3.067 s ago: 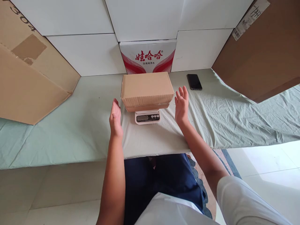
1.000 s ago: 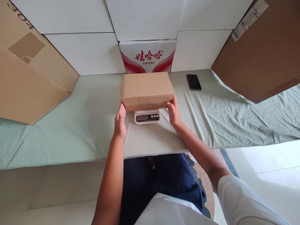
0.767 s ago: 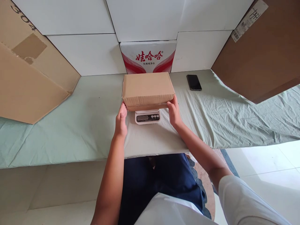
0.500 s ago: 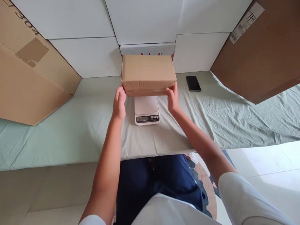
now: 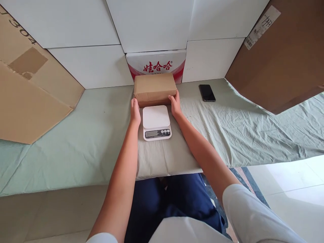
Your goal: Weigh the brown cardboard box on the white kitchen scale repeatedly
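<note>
With my left hand (image 5: 135, 110) and right hand (image 5: 175, 103), I grasped the carton (image 5: 155, 87) by its ends, just behind the scale (image 5: 156, 118). I judged the carton fully off the scale, release not yet done.

Closed brown cardboard box (image 5: 155, 84), long side frontward, just behind a white digital scale (image 5: 156, 116) with dark control panel

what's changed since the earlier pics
Both hands, at first apart from it, took hold of the cardboard box, left hand and right hand at its sides. It moved off the white scale, away from the person, to behind it. White scale and phone stayed put.
</note>
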